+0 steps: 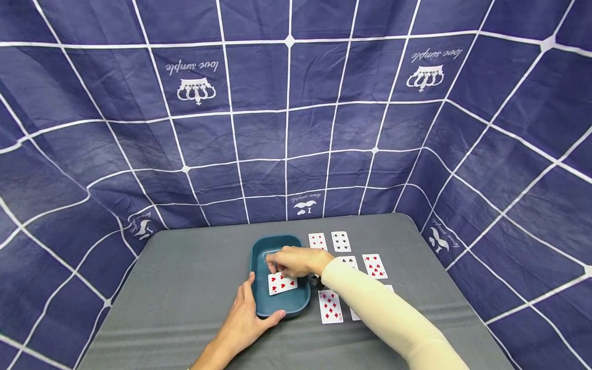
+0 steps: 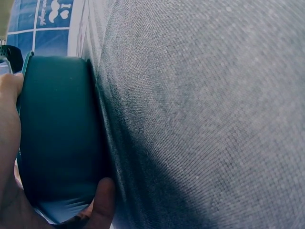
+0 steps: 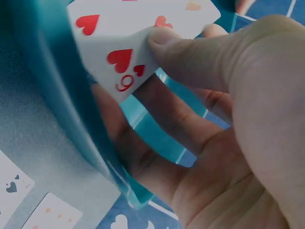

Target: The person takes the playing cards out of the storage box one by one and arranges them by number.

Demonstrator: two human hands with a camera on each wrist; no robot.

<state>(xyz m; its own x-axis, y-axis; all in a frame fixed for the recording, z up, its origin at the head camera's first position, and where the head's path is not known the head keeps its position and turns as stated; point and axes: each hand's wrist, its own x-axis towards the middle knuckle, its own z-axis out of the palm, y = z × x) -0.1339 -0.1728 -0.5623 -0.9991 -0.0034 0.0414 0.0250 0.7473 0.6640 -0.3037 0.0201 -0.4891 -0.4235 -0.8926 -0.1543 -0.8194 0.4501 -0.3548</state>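
Observation:
A blue-green tray with rounded corners rests on the grey-covered table. My left hand grips its near left corner, fingers along the left wall and thumb at the near rim; in the left wrist view a fingertip curls around the tray's lower wall. Over the inside of the tray, my right hand holds a six of hearts. The right wrist view shows the thumb pressing on the card's face with fingers behind it. The card is tilted, and part of its face is covered by the hand.
Several face-up cards lie right of the tray, among them a red diamond card, a black card and a heart card. My right sleeve covers part of others. A blue checked curtain surrounds the table.

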